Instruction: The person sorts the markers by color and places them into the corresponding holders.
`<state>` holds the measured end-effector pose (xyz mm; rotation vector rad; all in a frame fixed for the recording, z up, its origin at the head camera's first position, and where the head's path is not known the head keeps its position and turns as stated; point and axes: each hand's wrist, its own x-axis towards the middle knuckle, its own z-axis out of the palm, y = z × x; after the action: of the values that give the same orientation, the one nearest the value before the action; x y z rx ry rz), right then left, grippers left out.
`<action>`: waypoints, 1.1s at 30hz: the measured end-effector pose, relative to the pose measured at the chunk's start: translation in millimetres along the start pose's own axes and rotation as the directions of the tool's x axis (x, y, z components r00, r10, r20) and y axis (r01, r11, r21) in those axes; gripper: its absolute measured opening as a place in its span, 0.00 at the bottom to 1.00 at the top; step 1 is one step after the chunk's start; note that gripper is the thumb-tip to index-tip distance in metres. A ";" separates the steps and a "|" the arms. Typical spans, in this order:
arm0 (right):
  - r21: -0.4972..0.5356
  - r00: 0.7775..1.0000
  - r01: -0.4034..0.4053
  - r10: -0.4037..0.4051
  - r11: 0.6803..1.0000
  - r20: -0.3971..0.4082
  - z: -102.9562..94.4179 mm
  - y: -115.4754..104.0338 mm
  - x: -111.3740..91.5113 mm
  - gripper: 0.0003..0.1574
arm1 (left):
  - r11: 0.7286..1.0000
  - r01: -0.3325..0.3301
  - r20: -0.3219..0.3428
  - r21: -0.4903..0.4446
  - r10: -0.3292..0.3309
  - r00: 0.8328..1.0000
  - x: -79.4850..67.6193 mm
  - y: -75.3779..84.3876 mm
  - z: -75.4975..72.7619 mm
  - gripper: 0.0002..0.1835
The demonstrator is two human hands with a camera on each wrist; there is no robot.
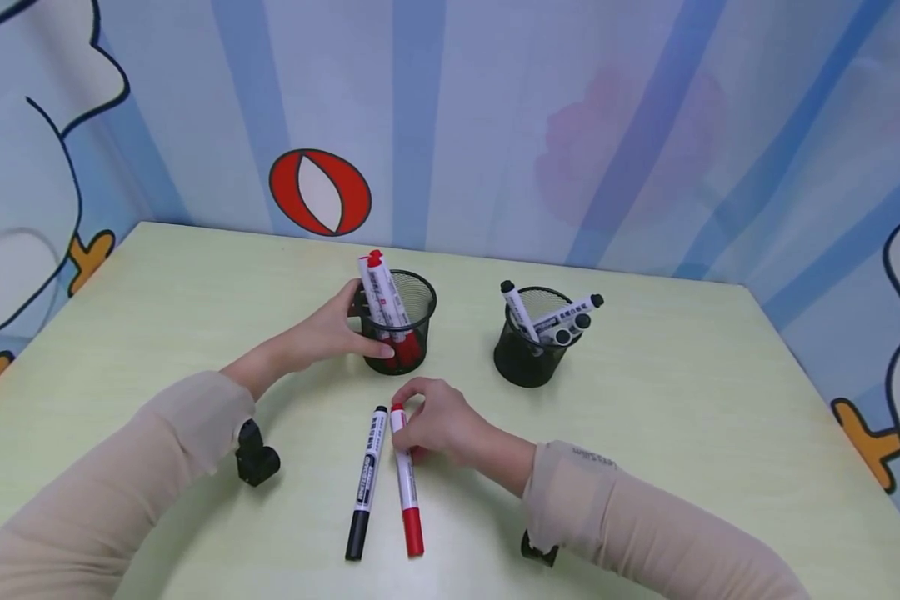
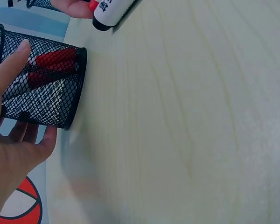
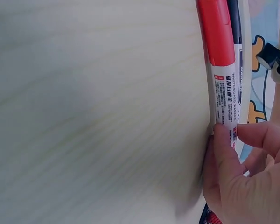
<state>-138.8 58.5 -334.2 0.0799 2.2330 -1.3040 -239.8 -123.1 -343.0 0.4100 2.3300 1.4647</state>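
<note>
My left hand (image 1: 328,332) grips a black mesh pen cup (image 1: 418,332), thumb on the near side and fingers around the far side. Several red-capped markers (image 1: 384,293) stand in that cup; their red ends show through the mesh in the left wrist view. In front of it, my right hand (image 1: 446,423) pinches the far end of a red marker (image 1: 408,492) between thumb and fingers. The right wrist view shows the marker's red cap (image 3: 217,37) and printed white barrel. Just left of it, a black marker (image 1: 367,483) lies on the table, roughly parallel.
A second black mesh cup (image 1: 523,360) stands to the right and holds several black-capped markers (image 1: 520,310) leaning outward. Both cups are on a pale wood-grain table (image 1: 720,433). Behind it hangs a blue striped backdrop (image 1: 480,125) with cartoon prints.
</note>
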 end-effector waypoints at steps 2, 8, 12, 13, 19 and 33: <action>0.028 1.000 -0.015 0.015 0.999 0.012 -2.4 1.6 1.4 0.27 | 1.000 -0.004 0.005 -0.001 0.004 1.000 1.3 0.2 1.1 0.55; 0.105 0.998 -0.029 0.024 0.994 0.054 -9.6 4.0 3.9 0.28 | 1.000 -0.005 0.010 -0.009 0.005 1.000 3.8 0.1 2.5 0.55; 0.152 0.997 -0.032 0.022 0.988 0.071 -15.1 3.3 4.4 0.29 | 1.000 -0.016 0.010 -0.014 0.016 1.000 3.8 0.8 1.7 0.55; 0.163 0.997 -0.033 0.021 0.986 0.074 -16.7 3.1 4.5 0.29 | 1.000 -0.020 0.013 -0.015 0.020 1.000 3.7 1.2 1.5 0.55; 0.208 0.997 0.004 -0.020 0.978 0.076 -28.0 -3.4 3.9 0.30 | 1.000 -0.015 0.008 -0.015 0.015 1.000 2.3 2.2 -0.5 0.55; 0.334 0.996 0.078 -0.090 0.939 0.021 -44.7 -19.3 2.2 0.30 | 1.000 -0.007 0.018 -0.013 0.007 1.000 -1.5 -0.9 -1.4 0.54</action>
<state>-165.8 84.6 -303.0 0.0848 1.9837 -1.7074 -239.2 -125.2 -343.0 0.4269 2.3060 1.4727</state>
